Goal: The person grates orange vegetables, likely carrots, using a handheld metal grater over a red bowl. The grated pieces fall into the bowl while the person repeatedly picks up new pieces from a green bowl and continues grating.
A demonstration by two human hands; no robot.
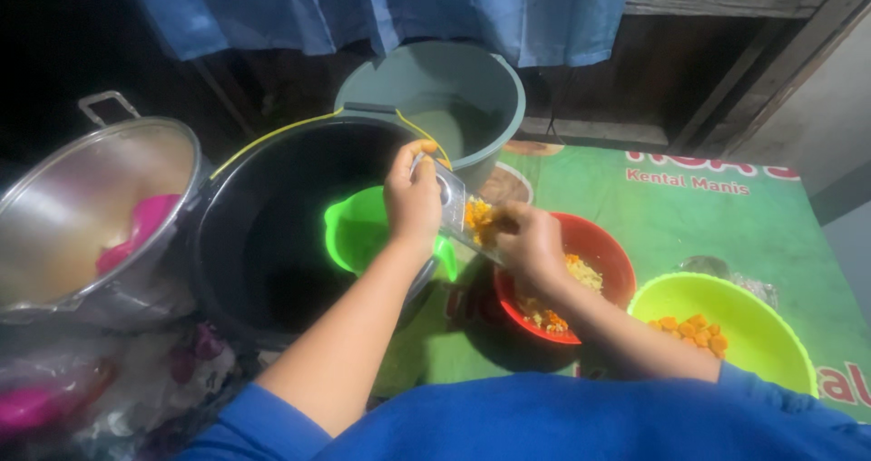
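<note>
Leftmost, a steel pot (86, 216) is sitting with something pink (136, 230) lying inside it, and crumpled plastic bags (109, 388) are bunching up below it. Just beside the pot, a big black bucket (272, 243) with a yellow handle is standing, with a bright green scoop (358, 230) hanging over its near right rim, and a grey-green bucket (435, 98) is standing behind it under a blue curtain (381, 7).

Over the black bucket's right edge the left hand (413, 198) is closing around the upper end of a flat metal grater (454, 209), fingers clamped on it. The grater's long axis is running from the upper left, at that hand, down and to the right toward the red bowl (603, 252). The right hand (531, 243) is lying at the lower end, fingers pinched together against the grater face on an orange piece (478, 214); how much of that piece is left I cannot tell. So the grater is lying between the two hands, with the right hand nearer the bowl, and yellow and orange shreds (562, 293) are piling inside it.

Further right, a lime-green bowl (771, 334) is holding orange chunks (694, 329), close to the right forearm. Everything here is resting on a green printed sheet (726, 225) carrying red and white lettering along its far and right edges.
</note>
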